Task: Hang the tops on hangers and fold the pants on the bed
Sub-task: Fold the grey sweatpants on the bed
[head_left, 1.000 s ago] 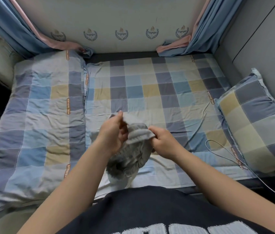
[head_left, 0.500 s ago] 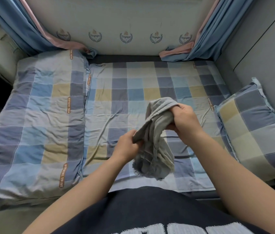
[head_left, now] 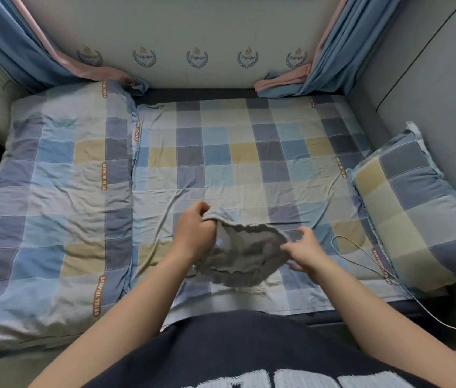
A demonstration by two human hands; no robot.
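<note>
While one crumpled grey fabric garment (head_left: 245,256) is spread between two hands over the near part of the checked bed sheet (head_left: 221,152), its far left edge is gripped in the left hand (head_left: 193,233). Its right edge is touched by the right hand (head_left: 303,249), fingers loosely spread.

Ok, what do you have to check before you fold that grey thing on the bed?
1. Left hand grips the grey garment at its edge: ok.
2. Right hand has a firm hold on the other side: cannot tell, it is blurred.
3. Garment spread out flat: not ok, it hangs bunched between the hands.
4. Bare stretch of bed ahead to lay it on: ok.
5. White cable apart from the garment: ok, it lies off to the right by the pillow.
</note>
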